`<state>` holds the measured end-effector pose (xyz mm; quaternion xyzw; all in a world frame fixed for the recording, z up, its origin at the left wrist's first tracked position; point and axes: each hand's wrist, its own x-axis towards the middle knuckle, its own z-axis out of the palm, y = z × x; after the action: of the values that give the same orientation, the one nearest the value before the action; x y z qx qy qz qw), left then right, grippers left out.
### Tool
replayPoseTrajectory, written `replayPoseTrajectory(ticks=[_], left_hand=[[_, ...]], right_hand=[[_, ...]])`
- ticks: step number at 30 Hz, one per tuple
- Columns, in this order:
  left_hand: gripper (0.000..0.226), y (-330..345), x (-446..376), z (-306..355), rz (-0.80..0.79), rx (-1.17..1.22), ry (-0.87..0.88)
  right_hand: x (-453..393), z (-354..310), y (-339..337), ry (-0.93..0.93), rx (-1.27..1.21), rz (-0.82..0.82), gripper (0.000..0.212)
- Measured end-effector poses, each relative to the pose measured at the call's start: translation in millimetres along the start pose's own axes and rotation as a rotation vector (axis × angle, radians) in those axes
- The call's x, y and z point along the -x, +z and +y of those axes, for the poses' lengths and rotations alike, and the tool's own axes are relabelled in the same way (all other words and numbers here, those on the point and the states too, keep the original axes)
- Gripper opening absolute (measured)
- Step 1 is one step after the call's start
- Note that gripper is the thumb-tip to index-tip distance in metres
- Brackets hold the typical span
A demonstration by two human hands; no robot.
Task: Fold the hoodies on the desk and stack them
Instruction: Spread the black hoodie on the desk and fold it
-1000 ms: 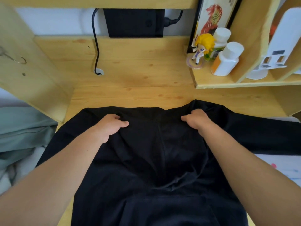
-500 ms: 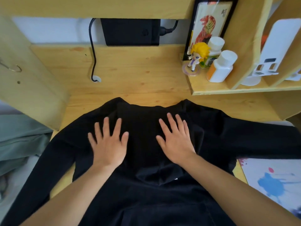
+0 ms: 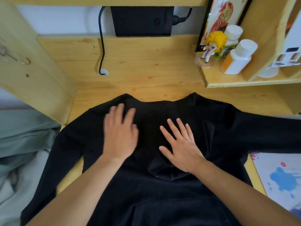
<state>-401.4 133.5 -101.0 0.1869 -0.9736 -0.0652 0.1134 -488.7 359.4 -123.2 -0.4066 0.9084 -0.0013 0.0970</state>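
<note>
Head view: black hoodie (image 3: 162, 193) is laid flat, front up, on the wooden surface (image 3: 146, 66), shoulders toward the back wall, body running off the near edge of frame. Fabric is plain black, matte, few wrinkles. Hood is folded down over the chest, its rounded tip seen just below the right hand. Kangaroo pocket outline is seen low at centre. One sleeve is spread out past the right edge of frame; the other sleeve is angled down along the left side and hangs over the surface's edge.

Left hand (image 3: 119, 136) is laid flat on the chest near the collar, fingers straight and slightly spread; it is motion-blurred. Right hand (image 3: 182, 145) is laid flat on the hood, fingers straight and spread. No grip is closed on fabric; both palms are pressed on cloth.

Paint-splattered sheet (image 3: 280, 178) is seen at right, partly under the hoodie's edge. Grey-green cloth (image 3: 24, 131) is seen at left, off the surface.
</note>
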Motion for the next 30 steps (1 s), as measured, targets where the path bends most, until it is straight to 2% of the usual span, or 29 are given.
replayPoseTrajectory(ticks=[2,3,5,7,9,11,13,15,17,19,22,24,27,28,30], left_hand=[[0.060,16.2,-5.5,19.7,-0.134,-0.030,0.213],[0.063,25.3,-7.0,20.9,-0.236,-0.069,0.212],[0.070,39.4,-6.4,8.4,-0.395,-0.115,0.047],[0.077,45.9,-1.7,-3.0,-0.450,-0.130,-0.070],[0.077,39.6,-5.3,-2.1,-0.445,-0.138,-0.070],[0.067,29.0,-16.9,2.5,-0.363,-0.135,-0.090],[0.062,25.8,-26.5,5.1,-0.279,-0.147,-0.099],[0.067,25.5,-22.0,14.2,-0.231,-0.149,-0.018],[0.068,28.1,3.4,33.5,-0.205,-0.103,0.150],[0.067,33.2,39.6,48.8,-0.266,-0.031,0.319],[0.069,41.1,68.0,45.6,-0.398,0.002,0.367],[0.070,38.0,66.9,39.7,-0.415,0.046,0.336],[0.070,25.6,71.1,36.7,-0.371,0.155,0.419],[0.064,22.5,74.8,35.9,-0.330,0.181,0.484],[0.039,22.7,79.5,35.2,-0.257,0.255,0.544]], right_hand=[[3.7,-0.8,9.1,-0.042,0.033,-0.063,0.073],[6.0,1.4,10.6,-0.052,0.041,-0.081,0.074],[11.6,8.8,11.2,-0.068,0.053,-0.104,0.074],[18.9,13.4,8.6,-0.079,0.043,-0.133,0.074],[19.6,13.6,-1.5,-0.031,-0.064,-0.135,0.073],[5.4,15.3,-13.8,0.087,-0.182,-0.008,0.069],[-13.5,28.8,-16.0,0.207,-0.119,0.124,0.065],[-25.1,46.8,-6.4,0.294,-0.033,0.069,0.067],[-27.3,59.6,9.6,0.313,0.016,0.010,0.069],[-27.9,63.6,16.4,0.306,0.022,-0.001,0.070],[-30.0,60.7,9.4,0.290,-0.014,0.018,0.070],[-15.4,49.8,-3.1,0.305,-0.151,0.158,0.062],[39.3,9.4,-15.5,0.303,-0.374,0.540,0.024],[60.4,-6.5,-13.0,0.326,-0.413,0.582,0.011],[91.6,-36.3,-0.1,0.358,-0.448,0.536,0.018]])
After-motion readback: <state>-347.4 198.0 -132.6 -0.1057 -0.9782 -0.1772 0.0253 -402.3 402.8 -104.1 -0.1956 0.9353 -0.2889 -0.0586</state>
